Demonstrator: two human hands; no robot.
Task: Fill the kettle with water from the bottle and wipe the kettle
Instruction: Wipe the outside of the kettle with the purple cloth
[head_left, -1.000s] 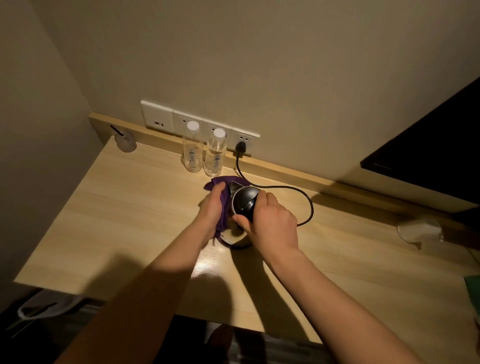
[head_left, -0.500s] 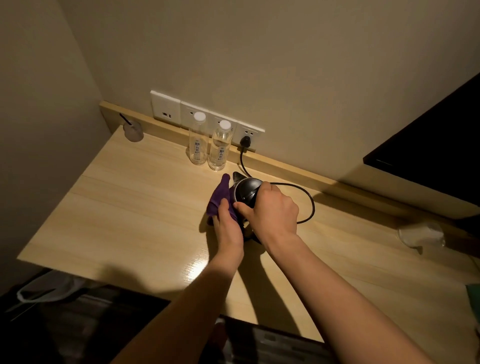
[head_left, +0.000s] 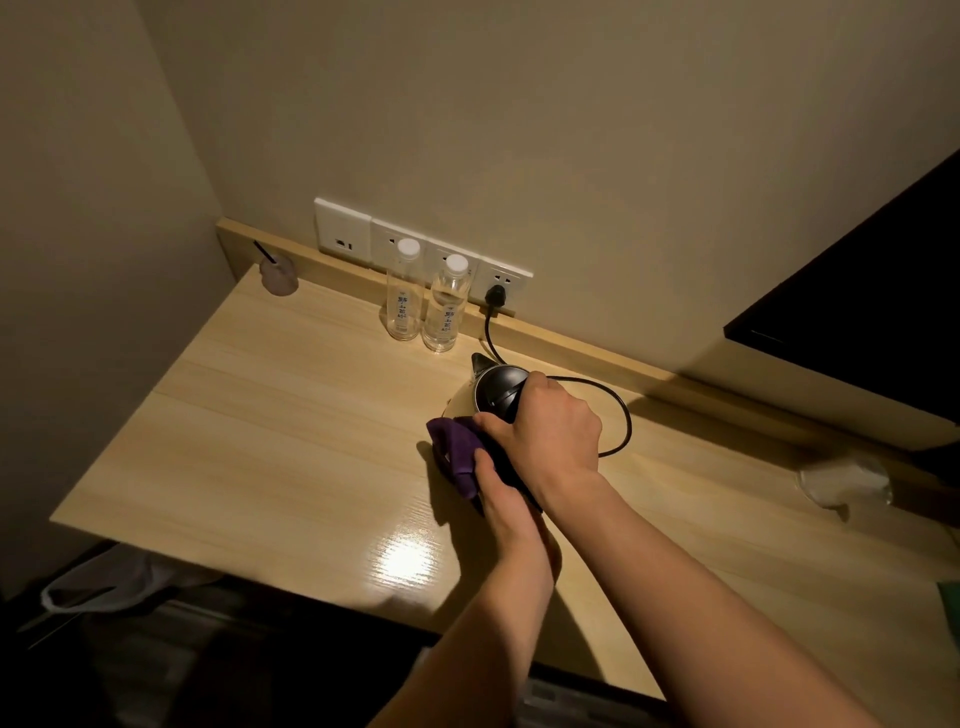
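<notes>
Wooden desk (head_left: 291, 415): two capped bottles (head_left: 425, 301) hold water; right hand (head_left: 545, 431) grips kettle (head_left: 493, 395), left hand (head_left: 501, 493) clutches purple cloth (head_left: 454, 449).

Dim beige walls (head_left: 571, 130) (corner nook) enclose a wooden desk (head_left: 260, 441).

Only 1 view is given, from a wide-angle camera on the person's head. It looks forward and steeply down over the near edge of the wooden desk (head_left: 270, 447) toward its far edge and the wall. The far left corner of the desk sits upper left, while the right edge runs out of frame. Both forearms enter from the bottom, close to the lens.
</notes>
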